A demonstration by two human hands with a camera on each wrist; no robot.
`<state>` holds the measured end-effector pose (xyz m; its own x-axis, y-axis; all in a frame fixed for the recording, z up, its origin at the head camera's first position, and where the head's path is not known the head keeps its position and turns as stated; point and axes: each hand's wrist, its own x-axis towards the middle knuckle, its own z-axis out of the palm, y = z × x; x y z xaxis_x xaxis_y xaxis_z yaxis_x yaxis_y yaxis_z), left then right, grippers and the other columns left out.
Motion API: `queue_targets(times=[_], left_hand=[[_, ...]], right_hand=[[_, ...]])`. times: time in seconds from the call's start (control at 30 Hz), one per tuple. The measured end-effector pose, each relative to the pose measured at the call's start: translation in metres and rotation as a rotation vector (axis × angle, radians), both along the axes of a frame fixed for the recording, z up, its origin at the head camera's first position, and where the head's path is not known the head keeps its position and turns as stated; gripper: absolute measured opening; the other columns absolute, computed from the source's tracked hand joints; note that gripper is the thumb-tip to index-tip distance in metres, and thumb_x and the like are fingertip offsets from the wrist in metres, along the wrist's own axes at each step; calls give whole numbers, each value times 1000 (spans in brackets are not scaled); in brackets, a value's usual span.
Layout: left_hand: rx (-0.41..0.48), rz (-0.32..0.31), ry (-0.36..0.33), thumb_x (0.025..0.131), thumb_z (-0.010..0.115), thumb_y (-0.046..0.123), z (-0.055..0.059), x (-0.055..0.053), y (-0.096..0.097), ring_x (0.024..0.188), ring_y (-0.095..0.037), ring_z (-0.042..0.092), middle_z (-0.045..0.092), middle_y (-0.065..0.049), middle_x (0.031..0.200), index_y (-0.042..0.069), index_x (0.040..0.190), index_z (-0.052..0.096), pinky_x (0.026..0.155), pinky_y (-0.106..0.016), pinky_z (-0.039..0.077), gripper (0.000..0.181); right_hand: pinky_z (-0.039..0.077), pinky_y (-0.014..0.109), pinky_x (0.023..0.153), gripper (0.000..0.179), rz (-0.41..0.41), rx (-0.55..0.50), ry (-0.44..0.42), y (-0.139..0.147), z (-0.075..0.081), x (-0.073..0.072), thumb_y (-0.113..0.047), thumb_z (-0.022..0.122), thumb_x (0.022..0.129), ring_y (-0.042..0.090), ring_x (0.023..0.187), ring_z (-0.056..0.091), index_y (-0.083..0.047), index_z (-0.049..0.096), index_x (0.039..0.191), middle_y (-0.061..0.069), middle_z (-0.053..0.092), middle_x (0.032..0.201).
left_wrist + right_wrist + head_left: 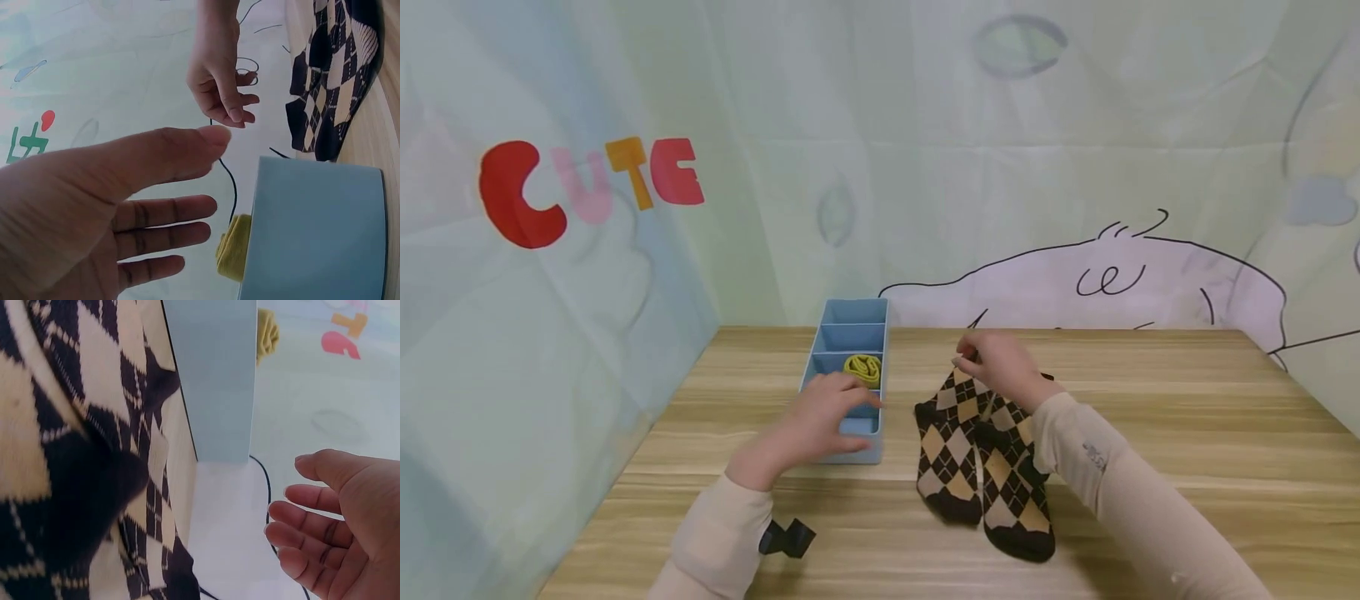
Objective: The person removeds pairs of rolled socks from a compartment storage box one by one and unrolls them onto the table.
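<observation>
A pair of argyle socks (950,450) in black, tan and beige lies side by side on the table, toes toward the near edge. My right hand (1006,367) is over their far ends. In the right wrist view that hand (350,522) has loosely bent fingers and nothing in them. To the left stands a long light-blue divided box (853,450). A rolled yellow cloth item (862,369), perhaps a sock, sits in one middle compartment. My left hand (823,421) hovers above the box's near end, thumb and fingers spread apart, holding nothing. It partly hides the near compartments.
The wood-grain table (1150,467) extends right of the socks. A small black piece (787,538) shows beside the left sleeve. Behind and at the left hangs a printed cloth backdrop (820,108) with coloured letters.
</observation>
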<state>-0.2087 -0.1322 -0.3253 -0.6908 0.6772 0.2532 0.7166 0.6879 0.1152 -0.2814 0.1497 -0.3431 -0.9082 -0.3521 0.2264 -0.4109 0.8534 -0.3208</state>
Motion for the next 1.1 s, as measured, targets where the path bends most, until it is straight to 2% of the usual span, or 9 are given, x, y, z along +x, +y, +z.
queue_targets(times=[0.13,0.27,0.5,0.87,1.1], left_hand=[[-11,28,-48,75,82,24,1,-2,-7,104,-27,58,64,-8,108,9,109,67,92,-45,46,40],[-9,63,-66,73,83,26,1,-3,-12,104,-27,58,64,-7,109,10,109,68,92,-44,47,42],[-27,140,-94,71,84,26,2,-7,-24,95,-25,57,63,-9,103,8,110,67,86,-43,46,46],[-82,279,-198,70,85,31,5,-13,-33,106,-29,55,61,-10,113,7,119,64,95,-47,41,58],[-106,307,-209,69,85,33,4,-14,-37,110,-30,53,60,-11,114,6,122,61,97,-49,39,64]], right_hand=[[54,33,70,28,9,2,-2,-10,-2,0,-28,60,94,16,75,64,-4,67,106,8,70,93],[55,35,72,32,15,33,-4,-21,-3,1,-32,58,95,19,81,67,-5,67,109,9,71,101],[55,37,74,36,42,33,-15,-40,-4,0,-38,58,94,21,85,68,-7,67,109,9,71,105],[54,39,86,53,115,5,-69,-75,-2,-6,-52,57,91,23,100,67,-9,63,122,8,68,117],[54,37,86,60,133,51,-81,-94,-2,-13,-55,60,88,23,100,67,-8,60,125,8,67,120]])
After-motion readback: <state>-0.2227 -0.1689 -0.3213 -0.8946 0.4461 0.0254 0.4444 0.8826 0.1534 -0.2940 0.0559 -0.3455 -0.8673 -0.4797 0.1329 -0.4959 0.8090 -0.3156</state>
